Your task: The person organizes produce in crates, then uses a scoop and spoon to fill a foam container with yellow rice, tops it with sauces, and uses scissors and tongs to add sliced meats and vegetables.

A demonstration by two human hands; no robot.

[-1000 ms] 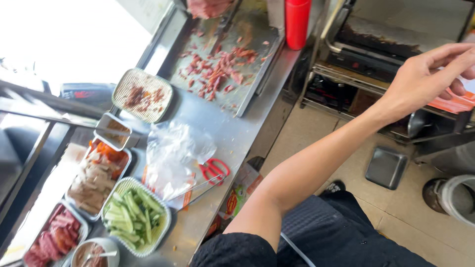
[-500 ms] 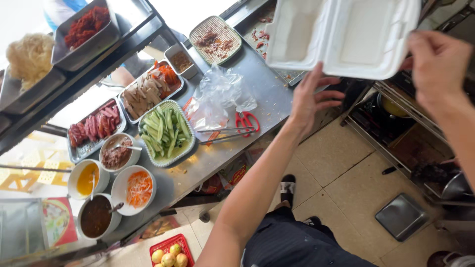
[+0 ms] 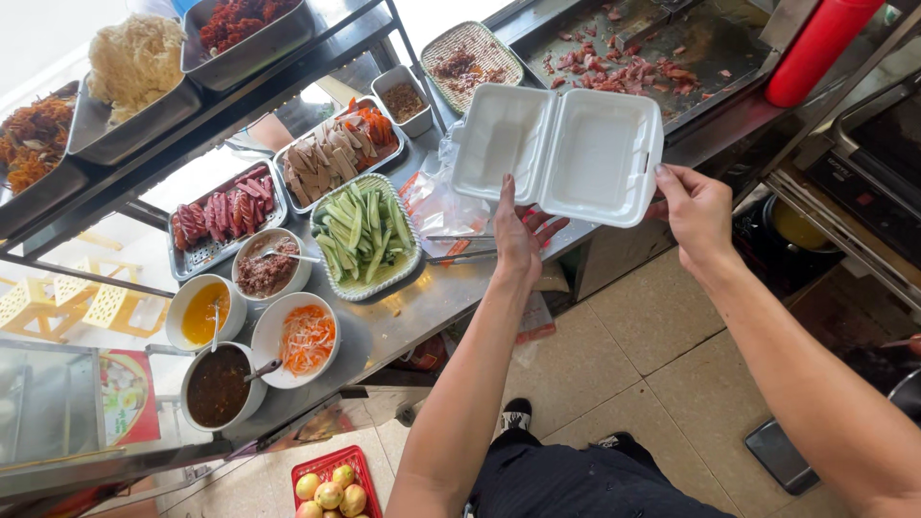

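Note:
An open white foam clamshell box hangs above the steel counter, empty inside. My left hand supports it from below at the hinge, fingers spread under the left half. My right hand grips the right half's edge with thumb on top. Just left of the box lie a clear plastic bag and a basket of sliced cucumber.
Trays of sliced sausage and cold cuts, bowls of sauces and shredded carrot fill the counter's left. A griddle with chopped meat and a red bottle stand at the top right. Tiled floor below.
The foam box has come down toward the counter and my view has swung. My right hand moved to the box's right edge; my left hand now supports it underneath.

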